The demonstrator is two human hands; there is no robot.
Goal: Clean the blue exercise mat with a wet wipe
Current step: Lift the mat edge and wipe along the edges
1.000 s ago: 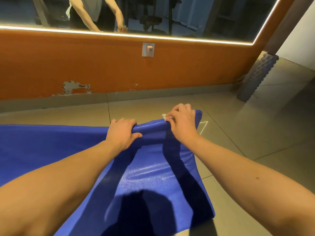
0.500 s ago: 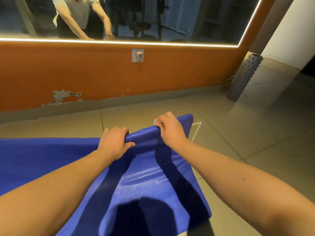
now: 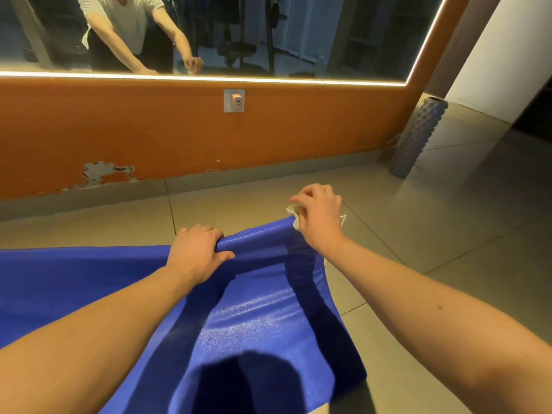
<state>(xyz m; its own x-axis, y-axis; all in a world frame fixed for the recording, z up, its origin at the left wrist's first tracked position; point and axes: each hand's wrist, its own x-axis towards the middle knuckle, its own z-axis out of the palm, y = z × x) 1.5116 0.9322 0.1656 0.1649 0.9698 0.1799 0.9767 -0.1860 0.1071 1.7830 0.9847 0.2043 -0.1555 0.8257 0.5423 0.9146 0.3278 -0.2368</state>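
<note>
Ahead, left hand [image 3: 195, 252] tight around blue mat [image 3: 254, 318], right hand [image 3: 318, 218] around wet wipe [image 3: 292, 209]; foam roller [image 3: 418, 135] against wall [image 3: 149, 130].

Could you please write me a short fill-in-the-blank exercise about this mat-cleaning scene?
1. The left hand grips the raised edge of the mat, which is ___ in colour.
2. The right hand pinches the wet wipe at the mat's edge, to the ___ of the left hand.
3. The foam roller stands tilted by the wall, which is painted ___.
Missing words: blue; right; orange.
</note>
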